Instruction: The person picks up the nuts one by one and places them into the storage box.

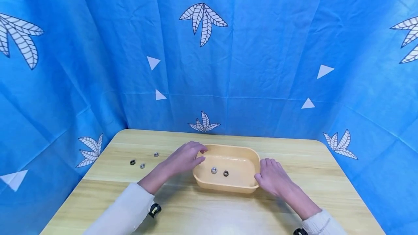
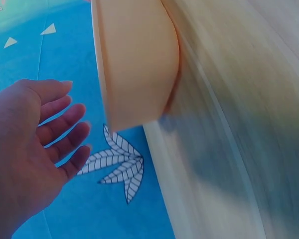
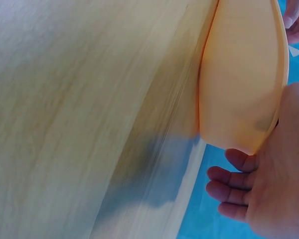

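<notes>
A shallow peach plastic tray (image 1: 228, 147) sits mid-table with a silver nut (image 1: 214, 170) and a dark nut (image 1: 225, 173) inside. My left hand (image 1: 187, 157) hovers at the tray's left end, fingers spread and nearly straight. In the left wrist view the left hand (image 2: 45, 134) stands apart from the tray (image 2: 139, 64), with a gap between them. My right hand (image 1: 272, 177) lies on the table against the tray's right end. The right wrist view shows the right hand (image 3: 274, 194) relaxed, its thumb side touching the tray (image 3: 239, 74).
Three loose nuts lie on the wooden table (image 1: 196, 213) to the left: one silver (image 1: 156, 154), one dark (image 1: 132, 162), one silver (image 1: 142, 166). A blue patterned curtain (image 1: 209, 64) encloses the table at the back and both sides.
</notes>
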The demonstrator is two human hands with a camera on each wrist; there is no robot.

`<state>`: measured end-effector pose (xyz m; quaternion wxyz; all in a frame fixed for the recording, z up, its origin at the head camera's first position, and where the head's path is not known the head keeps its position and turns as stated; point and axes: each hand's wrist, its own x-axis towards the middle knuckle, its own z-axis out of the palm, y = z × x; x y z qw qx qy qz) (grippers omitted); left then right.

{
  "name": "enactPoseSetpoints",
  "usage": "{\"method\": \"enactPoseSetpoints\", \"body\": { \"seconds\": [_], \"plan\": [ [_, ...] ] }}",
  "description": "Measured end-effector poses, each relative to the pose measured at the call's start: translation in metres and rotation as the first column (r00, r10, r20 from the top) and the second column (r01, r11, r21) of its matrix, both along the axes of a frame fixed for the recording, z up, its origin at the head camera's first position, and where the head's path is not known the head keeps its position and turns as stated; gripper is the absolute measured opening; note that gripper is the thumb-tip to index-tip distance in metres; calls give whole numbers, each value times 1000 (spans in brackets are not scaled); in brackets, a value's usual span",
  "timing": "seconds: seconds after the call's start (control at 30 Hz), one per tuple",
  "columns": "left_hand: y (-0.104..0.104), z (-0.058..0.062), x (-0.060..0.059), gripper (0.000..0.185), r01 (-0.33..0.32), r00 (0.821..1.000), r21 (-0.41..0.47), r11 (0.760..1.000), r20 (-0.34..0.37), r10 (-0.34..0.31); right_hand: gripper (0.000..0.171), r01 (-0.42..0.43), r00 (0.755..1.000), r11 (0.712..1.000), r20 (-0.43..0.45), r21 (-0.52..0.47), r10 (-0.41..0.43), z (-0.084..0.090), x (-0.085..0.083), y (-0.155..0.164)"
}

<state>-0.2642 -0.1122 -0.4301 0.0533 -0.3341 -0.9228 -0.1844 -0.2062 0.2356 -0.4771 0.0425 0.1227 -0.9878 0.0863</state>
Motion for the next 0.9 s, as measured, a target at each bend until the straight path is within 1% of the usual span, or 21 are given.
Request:
{"method": "enactPoseSetpoints", "body": {
  "seconds": [0.13, 0.23, 0.47, 0.63, 0.77, 0.9],
  "plan": [
    [-11, 2, 2, 33, -41, 999, 32, 999, 24, 41, 24, 5, 1000, 1000, -9, 3, -5, 1, 0, 0],
    [-20, 2, 4, 33, -67, 998, 45, 997, 24, 66, 25, 9, 1000, 1000, -3, 0, -9, 1, -1, 0],
    [-36, -4, 7, 33, -127, 992, 35, 991, 30, 126, 28, 17, 1000, 1000, 19, -5, -17, 2, -3, 0],
    [-45, -8, 11, 33, -154, 987, 36, 987, 55, 152, 29, 19, 999, 1000, 34, -4, -19, -1, -2, 0],
    [-51, -11, 13, 31, -159, 986, 33, 987, 56, 157, 30, 16, 999, 1000, 30, 2, -16, -2, -2, 0],
    [-57, -14, 14, 31, -160, 986, 10, 987, 50, 160, 31, 14, 1000, 1000, 28, 2, -14, -1, -1, 0]
  ]
}}
